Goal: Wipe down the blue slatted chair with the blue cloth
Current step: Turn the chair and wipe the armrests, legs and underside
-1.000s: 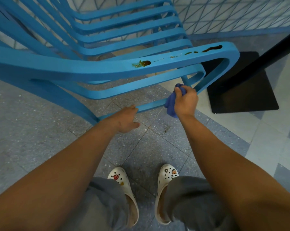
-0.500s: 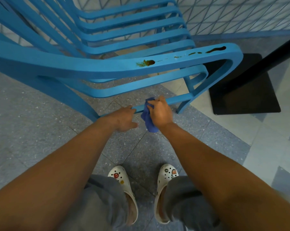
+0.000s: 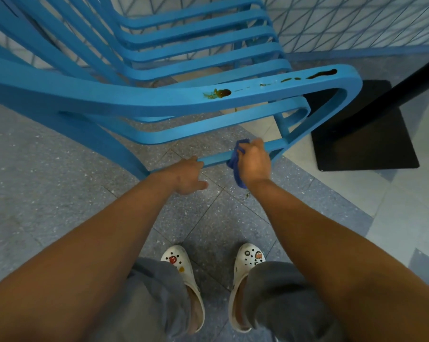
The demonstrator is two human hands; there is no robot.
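The blue slatted chair (image 3: 159,99) stands in front of me, seen from its side. Its wide armrest carries brown and green smears (image 3: 218,93) and more brown streaks near the front corner (image 3: 319,74). My right hand (image 3: 254,162) grips the bunched blue cloth (image 3: 235,164) and holds it against the chair's low side rail (image 3: 216,159). My left hand (image 3: 187,175) rests on the same rail to the left of the cloth, fingers curled over its edge and thumb out below.
A black flat base (image 3: 364,134) with a black slanted post (image 3: 393,82) sits right of the chair. A wall with a blue skirting (image 3: 356,51) runs behind. Grey speckled floor tiles (image 3: 48,183) surround the chair; my white clogs (image 3: 181,272) are below.
My right hand slid the cloth left along the low rail toward my left hand, then back a little to the right. My left hand stayed on the rail.
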